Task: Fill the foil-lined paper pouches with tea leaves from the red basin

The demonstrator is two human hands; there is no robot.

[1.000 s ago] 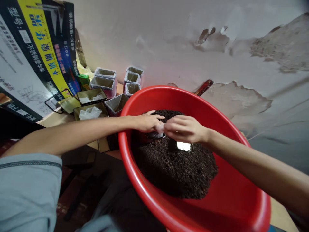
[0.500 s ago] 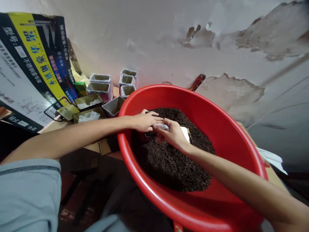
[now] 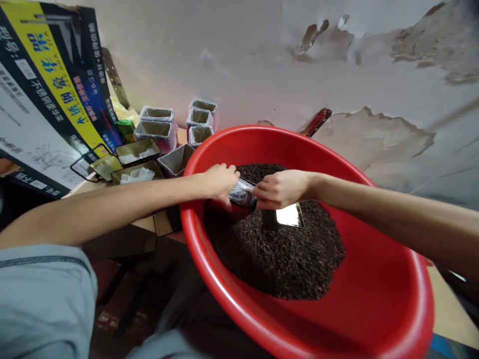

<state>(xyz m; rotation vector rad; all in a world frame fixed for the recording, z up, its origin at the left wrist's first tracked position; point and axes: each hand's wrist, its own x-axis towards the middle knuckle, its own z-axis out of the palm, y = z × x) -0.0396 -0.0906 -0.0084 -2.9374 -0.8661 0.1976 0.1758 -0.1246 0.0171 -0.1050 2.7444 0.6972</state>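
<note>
My left hand [image 3: 221,183] grips a dark red tin [image 3: 234,211] by its upper edge, over the left part of the dark loose leaves, which look like tea [image 3: 284,264]. The tin lies tilted, its mouth toward the right. A clear plastic bag [image 3: 243,193] lines it and sticks out of the mouth. With closed fingers, my right hand [image 3: 277,188] pinches the end of that bag. Just below the right hand, a shiny rectangular metal piece [image 3: 290,216] rests on the leaves, partly covered.
A big red basin [image 3: 377,299] holds the leaves. Left of it stand several bag-lined tins [image 3: 153,129], a lidded open tin [image 3: 136,151] and a grey-lined box [image 3: 175,159]. A large printed carton [image 3: 48,94] leans at the left. Behind is a peeling wall [image 3: 243,55].
My right hand has turned and moved up and right, drawing the bag's end sideways. The left hand has shifted from lying over the tin to gripping its edge. The view has shifted slightly.
</note>
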